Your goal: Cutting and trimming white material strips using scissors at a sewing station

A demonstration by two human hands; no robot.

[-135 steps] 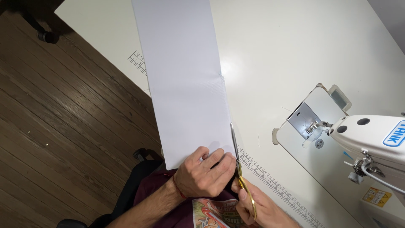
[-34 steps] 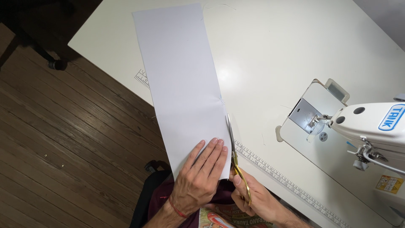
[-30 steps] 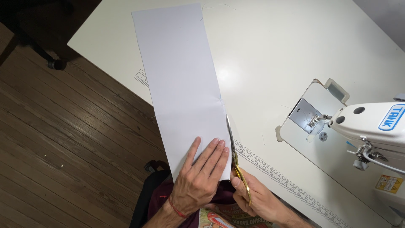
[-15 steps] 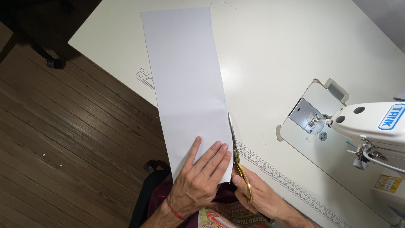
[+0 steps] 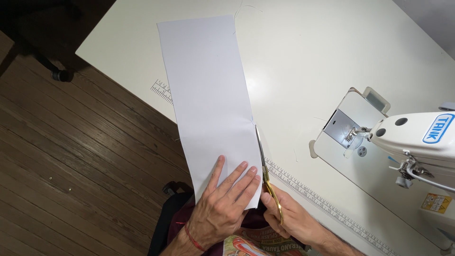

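From the head camera, a long rectangular strip of pale lavender-white fabric (image 5: 208, 95) lay flat on the white sewing table (image 5: 303, 52), running from the far part of the tabletop back to the near edge, where its end hung slightly past the table toward the person's lap. The left hand (image 5: 222, 208) rested palm down on the near end of the strip, its fingers (image 5: 237, 178) straight and spread a little, pressing the fabric and gripping nothing. The right hand (image 5: 289, 220) sat just beside it, closed around the gold-coloured handles of a pair of scissors (image 5: 268, 182). The thin steel blades lay along the strip's right edge, pointing away from the person, their tip at a small notch in that edge; whether the blades stood apart or together could not be told. A printed ruler scale (image 5: 308, 192) ran along the table's near edge, passing under the fabric. To the right stood a white sewing machine (image 5: 417, 137) with its metal needle plate (image 5: 339, 128) set into the table. Dark wooden floorboards (image 5: 71, 161) showed on the left.
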